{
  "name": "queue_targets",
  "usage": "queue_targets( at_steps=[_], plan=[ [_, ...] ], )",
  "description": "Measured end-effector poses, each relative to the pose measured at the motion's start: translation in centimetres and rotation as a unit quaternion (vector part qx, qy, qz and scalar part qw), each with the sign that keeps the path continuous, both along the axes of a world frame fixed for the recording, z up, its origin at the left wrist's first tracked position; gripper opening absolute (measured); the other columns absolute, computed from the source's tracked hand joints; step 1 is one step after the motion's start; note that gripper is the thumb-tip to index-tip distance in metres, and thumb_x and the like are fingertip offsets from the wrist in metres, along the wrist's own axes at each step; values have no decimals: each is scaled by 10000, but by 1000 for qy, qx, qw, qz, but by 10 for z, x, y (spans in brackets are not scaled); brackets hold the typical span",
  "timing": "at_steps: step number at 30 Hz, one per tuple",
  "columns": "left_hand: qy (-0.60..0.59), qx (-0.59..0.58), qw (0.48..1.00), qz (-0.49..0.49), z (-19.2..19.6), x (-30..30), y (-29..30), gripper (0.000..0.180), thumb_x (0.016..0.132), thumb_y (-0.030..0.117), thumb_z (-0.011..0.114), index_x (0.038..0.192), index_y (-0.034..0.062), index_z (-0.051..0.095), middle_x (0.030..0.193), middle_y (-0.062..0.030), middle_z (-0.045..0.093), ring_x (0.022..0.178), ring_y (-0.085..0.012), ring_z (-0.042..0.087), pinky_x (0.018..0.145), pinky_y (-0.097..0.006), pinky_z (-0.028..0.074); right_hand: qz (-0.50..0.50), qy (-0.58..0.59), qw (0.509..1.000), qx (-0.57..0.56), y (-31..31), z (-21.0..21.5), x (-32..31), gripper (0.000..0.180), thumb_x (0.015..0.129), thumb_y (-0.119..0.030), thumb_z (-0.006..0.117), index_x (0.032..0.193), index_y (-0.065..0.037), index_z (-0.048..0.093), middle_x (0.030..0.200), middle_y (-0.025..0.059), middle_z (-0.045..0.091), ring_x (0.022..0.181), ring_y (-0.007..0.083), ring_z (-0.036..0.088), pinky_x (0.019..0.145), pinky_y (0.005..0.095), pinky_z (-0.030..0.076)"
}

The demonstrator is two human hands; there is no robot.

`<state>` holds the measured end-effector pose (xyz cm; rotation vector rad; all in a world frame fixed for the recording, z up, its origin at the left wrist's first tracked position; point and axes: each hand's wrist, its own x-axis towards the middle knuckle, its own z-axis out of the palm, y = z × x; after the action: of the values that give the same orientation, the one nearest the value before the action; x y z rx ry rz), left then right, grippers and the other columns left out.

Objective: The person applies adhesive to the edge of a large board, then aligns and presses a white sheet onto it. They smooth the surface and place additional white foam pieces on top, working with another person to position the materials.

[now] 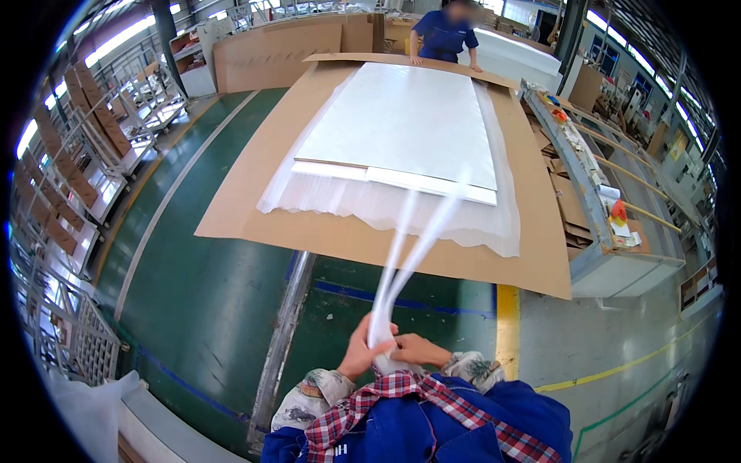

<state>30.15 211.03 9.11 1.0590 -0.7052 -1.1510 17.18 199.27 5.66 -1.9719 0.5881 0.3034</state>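
Observation:
Close in front of my body, my left hand [358,350] and my right hand [419,350] are both closed on a bundle of long, thin white strips [384,309], perhaps foam. The strips fan apart toward their far ends, which are blurred and reach over the near edge of a white panel [401,116]. That panel lies flat on a sheet of thin white wrapping [502,224]. Beneath the wrapping is a large brown cardboard sheet [239,201]. A white edge piece [340,171] runs along the panel's near side.
Across the cardboard, a co-worker in blue [441,37] leans with both hands at its far edge. A workbench [575,154] with rolls and orange tape dispensers stands to the right. Metal racks [108,147] line the left. A metal rail [282,339] crosses the green floor.

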Motion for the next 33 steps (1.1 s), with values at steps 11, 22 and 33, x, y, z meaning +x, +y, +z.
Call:
queue_targets(
  at_steps=[11,22,33],
  plan=[
    [224,-97,960,137,4,210,-90,615,740,107,565,1290,41,298,1183,-190,468,1100,-323,463,975,-422,340,204,65,971,-109,-133,29,197,425,662,-298,521,972,-25,621,870,171,631,783,301,597,697,373,458],
    [299,-79,933,186,-24,358,-186,592,779,17,443,1321,64,211,1167,-201,460,1121,-308,437,999,-393,309,-19,-201,977,-73,-160,42,309,748,712,-335,636,1291,-20,282,1182,242,447,1015,380,479,866,393,396],
    [162,128,944,258,-71,537,-244,438,802,221,621,1158,33,446,1076,-82,529,977,-201,520,818,-357,440,-96,-91,867,-481,-242,-20,395,625,640,-181,594,1212,-31,394,1171,171,443,1065,311,436,897,478,325]
  ],
)
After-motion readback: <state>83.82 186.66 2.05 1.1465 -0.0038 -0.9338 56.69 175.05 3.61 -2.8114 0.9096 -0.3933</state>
